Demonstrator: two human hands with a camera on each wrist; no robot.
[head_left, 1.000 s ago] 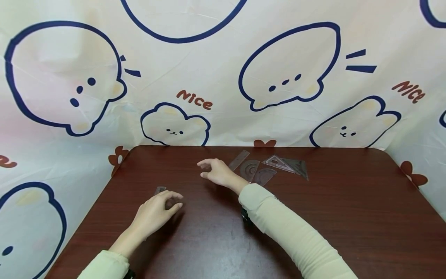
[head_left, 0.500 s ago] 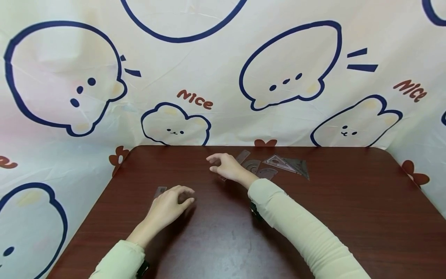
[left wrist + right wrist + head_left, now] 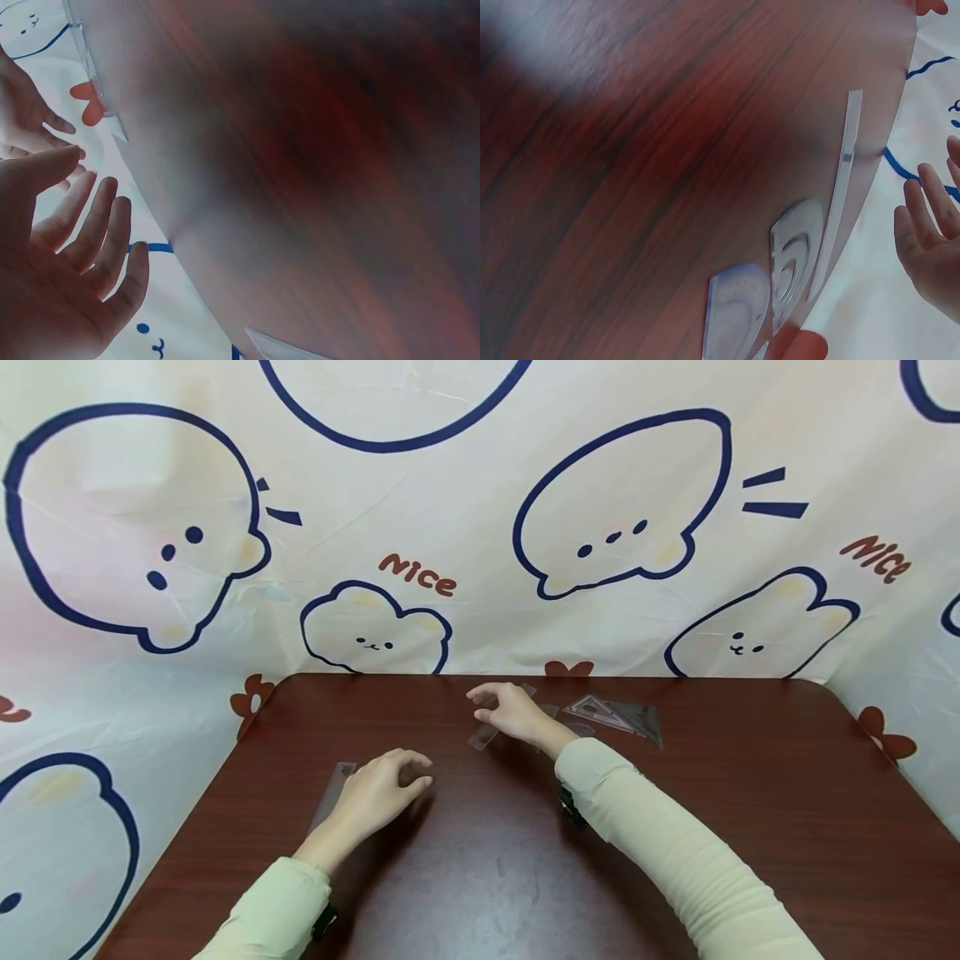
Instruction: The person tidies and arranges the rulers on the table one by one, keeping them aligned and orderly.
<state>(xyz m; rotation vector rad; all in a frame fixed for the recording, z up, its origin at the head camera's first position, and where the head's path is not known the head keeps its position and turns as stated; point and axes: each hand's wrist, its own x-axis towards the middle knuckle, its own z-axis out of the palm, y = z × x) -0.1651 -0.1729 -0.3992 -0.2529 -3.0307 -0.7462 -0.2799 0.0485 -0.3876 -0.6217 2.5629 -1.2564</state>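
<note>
My left hand (image 3: 381, 793) hovers over the left half of the table, fingers loosely bent and holding nothing. Beside it, partly covered by the hand and wrist, lies a clear ruler (image 3: 328, 797). My right hand (image 3: 516, 713) is farther back, above another clear ruler (image 3: 483, 737), also with nothing in its relaxed fingers. In the right wrist view that ruler (image 3: 843, 180) lies next to a clear protractor (image 3: 798, 244) and a bluish protractor (image 3: 739, 304). The head view shows both protractors mostly hidden behind the right hand and forearm.
Right of the protractors, a clear set square (image 3: 597, 711) and a darker grey set square (image 3: 643, 721) overlap near the back edge. They lie on a dark brown table (image 3: 480, 893). Behind it hangs a cartoon-printed cloth (image 3: 480, 510).
Both hands have shifted to the right. More of the left ruler shows now; the right hand has come over the back ruler and covers more of the protractors. The tools appear unmoved.
</note>
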